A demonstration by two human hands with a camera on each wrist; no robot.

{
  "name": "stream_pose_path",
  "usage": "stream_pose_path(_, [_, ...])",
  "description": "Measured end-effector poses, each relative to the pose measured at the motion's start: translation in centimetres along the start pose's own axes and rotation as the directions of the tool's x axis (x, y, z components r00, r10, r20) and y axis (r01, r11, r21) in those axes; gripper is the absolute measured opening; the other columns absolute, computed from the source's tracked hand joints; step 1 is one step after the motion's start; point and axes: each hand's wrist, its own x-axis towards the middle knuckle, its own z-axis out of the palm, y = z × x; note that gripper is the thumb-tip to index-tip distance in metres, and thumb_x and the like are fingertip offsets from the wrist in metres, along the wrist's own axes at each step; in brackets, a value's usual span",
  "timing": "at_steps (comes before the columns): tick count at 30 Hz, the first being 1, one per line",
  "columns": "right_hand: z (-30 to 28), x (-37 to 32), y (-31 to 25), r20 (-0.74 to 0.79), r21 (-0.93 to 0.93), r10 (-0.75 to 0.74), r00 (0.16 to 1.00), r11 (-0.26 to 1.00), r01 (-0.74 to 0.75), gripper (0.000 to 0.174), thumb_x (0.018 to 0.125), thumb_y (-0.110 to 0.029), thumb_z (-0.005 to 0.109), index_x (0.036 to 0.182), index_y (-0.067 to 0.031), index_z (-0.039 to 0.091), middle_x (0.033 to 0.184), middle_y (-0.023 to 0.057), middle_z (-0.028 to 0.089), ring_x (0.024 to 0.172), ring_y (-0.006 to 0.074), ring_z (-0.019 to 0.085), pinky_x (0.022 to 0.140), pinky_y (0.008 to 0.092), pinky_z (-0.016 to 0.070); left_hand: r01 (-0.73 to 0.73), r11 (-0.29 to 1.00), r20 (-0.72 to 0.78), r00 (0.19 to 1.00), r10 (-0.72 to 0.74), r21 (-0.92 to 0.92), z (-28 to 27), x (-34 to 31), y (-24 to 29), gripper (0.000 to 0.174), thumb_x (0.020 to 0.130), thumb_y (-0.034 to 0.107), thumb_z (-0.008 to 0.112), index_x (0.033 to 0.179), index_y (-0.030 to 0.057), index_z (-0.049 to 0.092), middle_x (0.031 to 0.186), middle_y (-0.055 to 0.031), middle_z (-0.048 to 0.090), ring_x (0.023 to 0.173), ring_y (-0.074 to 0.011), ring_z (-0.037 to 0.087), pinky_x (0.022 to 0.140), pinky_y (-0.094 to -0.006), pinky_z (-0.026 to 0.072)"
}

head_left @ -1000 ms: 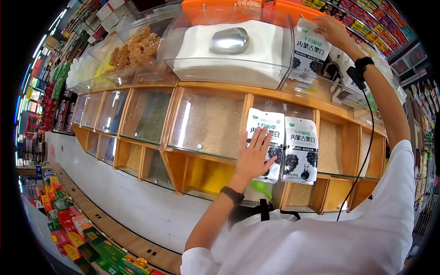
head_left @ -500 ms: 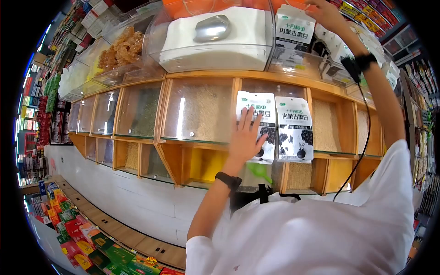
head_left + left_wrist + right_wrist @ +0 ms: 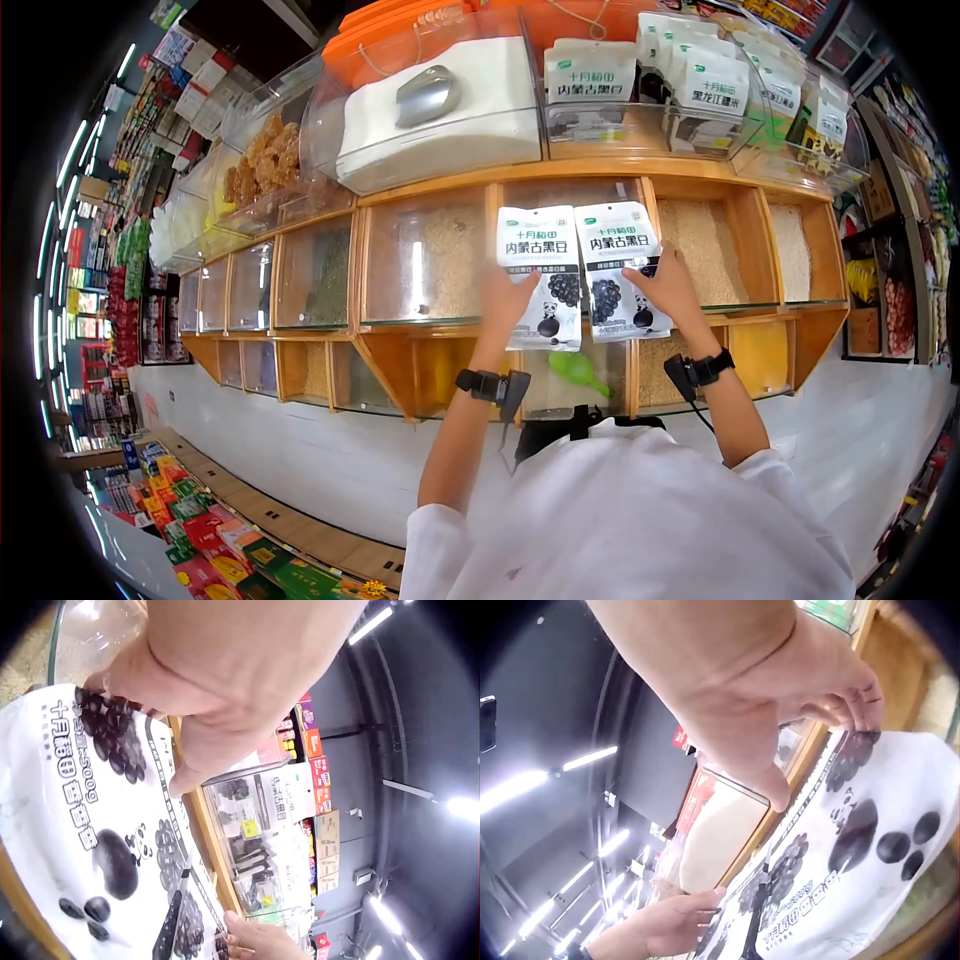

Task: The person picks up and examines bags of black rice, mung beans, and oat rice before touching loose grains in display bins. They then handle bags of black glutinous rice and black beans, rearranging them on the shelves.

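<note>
Two white bags of black beans, with black berry-like bean pictures and a panda, stand side by side over the lidded grain bins in the head view. My left hand [image 3: 506, 302] holds the left bag [image 3: 545, 290] by its outer side, thumb across the front. The outer side of the right bag [image 3: 618, 250] is in the grip of my right hand [image 3: 672, 292], its thumb likewise on the printed face. In the left wrist view, the other fingers [image 3: 124, 690] curl at the edge of the bag [image 3: 45, 825] and are partly hidden by it.
Above the bins, another black bean bag [image 3: 590, 85] stands in a clear box beside several rice bags [image 3: 710, 85]. A clear box of white grain [image 3: 470, 120] holds a metal scoop [image 3: 428, 95]. A green scoop [image 3: 578, 372] lies below the bags. Brown lump sugar [image 3: 268, 160] is further left.
My right hand has come down from the bag in the upper box to the right-hand bag. My left hand, earlier spread flat on the left bag, now grips its side.
</note>
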Motion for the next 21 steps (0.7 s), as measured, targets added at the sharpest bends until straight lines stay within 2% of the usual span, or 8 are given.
stream_pose_path(8, [1.2,0.9,2.3,-0.098,0.245,-0.006,0.995,0.969,0.03,0.045,0.074,-0.019,0.08,0.101,0.0014,0.05,0.097,0.0222,0.062,0.09,0.0311,0.063,0.079,0.0396,0.0491,-0.139,0.951,-0.232,0.951,0.206,0.276,0.1,-1.3,1.9,0.056,0.073,0.016,0.08,0.112,0.0005,0.042,0.098,-0.0224,0.062,0.094,-0.0343,0.063,0.075,-0.0432,0.0517])
stream_pose_path(10, [-0.3,0.7,1.3,-0.013,0.293,0.063,0.998,0.954,-0.057,0.042,0.075,-0.017,0.079,0.101,0.0006,0.05,0.096,0.0207,0.062,0.089,0.0286,0.063,0.078,0.0377,0.0493,0.153,0.945,0.096,0.987,-0.13,-0.289,-2.5,-2.0,4.9,0.056,0.076,0.007,0.077,0.115,0.0038,0.038,0.1,-0.0211,0.062,0.093,-0.025,0.065,0.062,-0.0347,0.0537])
stream_pose_path(11, [-0.7,0.7,1.0,0.063,0.335,0.128,0.99,0.932,-0.142,0.039,0.077,-0.016,0.078,0.1,-0.0002,0.05,0.095,0.0192,0.062,0.088,0.0261,0.063,0.077,0.0359,0.0494,-0.105,0.987,-0.085,0.992,0.095,-0.12,-0.3,0.0,-0.5,0.06,0.079,0.0,0.073,0.123,0.0051,0.034,0.096,-0.0178,0.063,0.088,-0.0175,0.066,0.057,-0.0278,0.0542])
stream_pose_path(12, [-0.4,1.1,1.6,0.069,0.337,0.13,0.989,0.93,-0.146,0.039,0.077,-0.016,0.078,0.1,-0.0002,0.05,0.095,0.0192,0.062,0.088,0.0261,0.063,0.077,0.0359,0.0494,-0.1,0.988,-0.084,0.992,0.09,-0.116,-0.9,-0.2,-0.3,0.06,0.079,0.0,0.073,0.123,0.0051,0.034,0.096,-0.0178,0.063,0.088,-0.0175,0.066,0.057,-0.0278,0.0542])
stream_pose_path(14, [0.2,1.5,3.3,0.063,0.454,0.05,0.997,0.888,-0.073,0.034,0.08,-0.013,0.075,0.1,-0.0004,0.05,0.097,0.0162,0.061,0.088,0.0224,0.063,0.078,0.0332,0.0498,0.013,0.761,0.038,0.999,0.015,-0.648,-1.9,-0.8,0.0,0.069,0.08,0.001,0.073,0.133,0.0032,0.029,0.094,-0.0167,0.066,0.083,-0.0185,0.067,0.065,-0.0304,0.0577])
stream_pose_path(18, [0.8,1.4,3.5,0.022,0.532,0.03,0.999,0.846,-0.037,0.033,0.083,-0.009,0.072,0.104,0.0002,0.049,0.099,0.0135,0.06,0.09,0.0205,0.061,0.079,0.0318,0.0501,0.223,0.74,0.257,0.964,-0.07,-0.635,-5.3,-2.0,1.6,0.044,0.087,0.001,0.067,0.126,-0.0057,0.048,0.107,-0.0162,0.066,0.089,-0.0193,0.067,0.073,-0.0315,0.0589])
stream_pose_path(19, [0.9,1.4,3.6,0.04,0.572,0.077,0.996,0.815,-0.086,0.036,0.083,-0.008,0.072,0.108,-0.0003,0.048,0.101,0.0141,0.06,0.093,0.0209,0.061,0.08,0.0315,0.0503,0.241,0.621,0.224,0.969,-0.107,-0.746,-5.3,-2.3,2.1,0.036,0.088,0.006,0.065,0.119,-0.0038,0.05,0.089,-0.0151,0.065,0.065,-0.0219,0.065,0.051,-0.032,0.0549])
stream_pose_path(21, [0.8,0.9,3.0,0.085,0.652,0.13,0.988,0.743,-0.153,0.037,0.085,-0.008,0.07,0.112,-0.0013,0.046,0.103,0.0131,0.059,0.098,0.0216,0.059,0.087,0.0331,0.0481,0.261,0.587,0.237,0.964,-0.119,-0.766,-5.4,-2.8,2.3,0.036,0.088,0.007,0.065,0.119,-0.0043,0.05,0.089,-0.0144,0.065,0.063,-0.0214,0.065,0.05,-0.0317,0.0542])
